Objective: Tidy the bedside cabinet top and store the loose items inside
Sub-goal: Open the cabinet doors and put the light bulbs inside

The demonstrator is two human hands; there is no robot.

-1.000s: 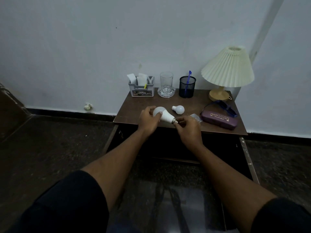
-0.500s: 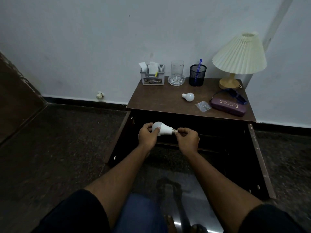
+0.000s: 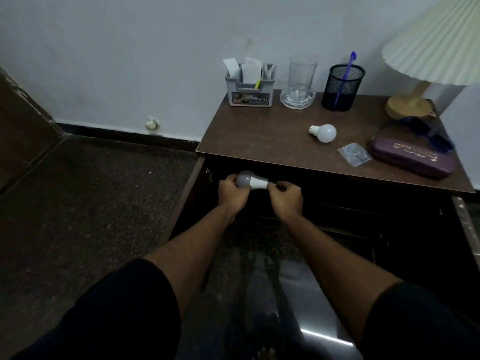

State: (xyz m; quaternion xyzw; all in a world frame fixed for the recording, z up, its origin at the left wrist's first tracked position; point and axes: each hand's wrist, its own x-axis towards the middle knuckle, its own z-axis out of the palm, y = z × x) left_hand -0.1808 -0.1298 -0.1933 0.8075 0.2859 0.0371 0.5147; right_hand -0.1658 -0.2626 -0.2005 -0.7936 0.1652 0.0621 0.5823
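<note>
A large white light bulb [image 3: 251, 181] lies sideways between both hands, just below the front edge of the brown cabinet top [image 3: 259, 136], at the dark open cabinet interior [image 3: 350, 198]. My left hand [image 3: 231, 193] grips its round globe. My right hand [image 3: 285, 197] pinches its metal base. On the top lie a small white bulb [image 3: 324, 133], a small clear plastic bag [image 3: 354, 154] and a purple glasses case [image 3: 413, 158] with blue glasses [image 3: 428, 133] behind it.
Along the back stand a grey organiser with papers [image 3: 249, 87], a drinking glass on a glass dish [image 3: 301, 81], a black mesh pen cup with a blue pen [image 3: 341, 87] and a pleated lamp [image 3: 436, 48]. Both cabinet doors stand open, left [image 3: 189, 198] and right [image 3: 467, 229].
Both hands carried the large bulb off the cabinet top and down to the open cabinet front. My view moved closer and lower.
</note>
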